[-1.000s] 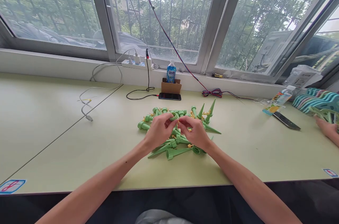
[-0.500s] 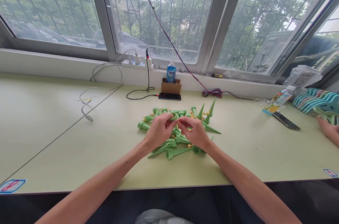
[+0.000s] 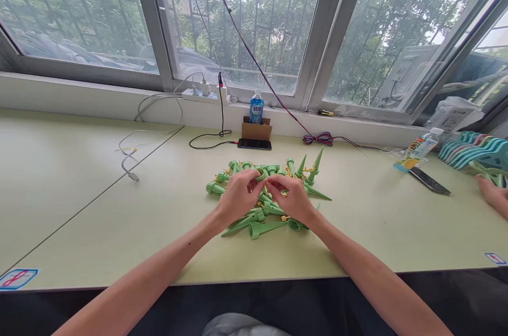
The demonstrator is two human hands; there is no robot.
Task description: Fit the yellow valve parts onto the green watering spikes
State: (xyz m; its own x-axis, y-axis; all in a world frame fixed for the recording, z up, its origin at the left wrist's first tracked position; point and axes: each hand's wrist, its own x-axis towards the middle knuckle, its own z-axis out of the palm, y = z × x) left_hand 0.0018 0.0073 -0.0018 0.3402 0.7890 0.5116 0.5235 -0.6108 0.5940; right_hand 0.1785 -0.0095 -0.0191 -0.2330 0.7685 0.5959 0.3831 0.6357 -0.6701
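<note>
Over a heap of green plastic plant watering spikes (image 3: pixel 273 226) with small yellow valves, my two hands meet at the fingertips. My left hand (image 3: pixel 240 194) is closed around a green watering spike (image 3: pixel 260 173), whose round open end shows above the thumb; the rest is hidden by the fingers. My right hand (image 3: pixel 292 198) is in a pinch close to the left fingertips, and a bit of yellow shows there, too small to make out fully. Several spikes lie around and under both hands, some pointing up at the right side of the heap.
Behind the heap lie a phone (image 3: pixel 254 144) on a black cable and a cardboard box (image 3: pixel 257 130) with a blue bottle (image 3: pixel 256 107). At right are another bottle (image 3: pixel 418 151), a phone (image 3: pixel 429 180), teal hangers (image 3: pixel 472 152) and another person's hand (image 3: pixel 493 196). A white cable (image 3: pixel 127 159) lies left.
Both my hands keep the same pose over the heap. At the far right, the other person's hand has shifted very slightly.
</note>
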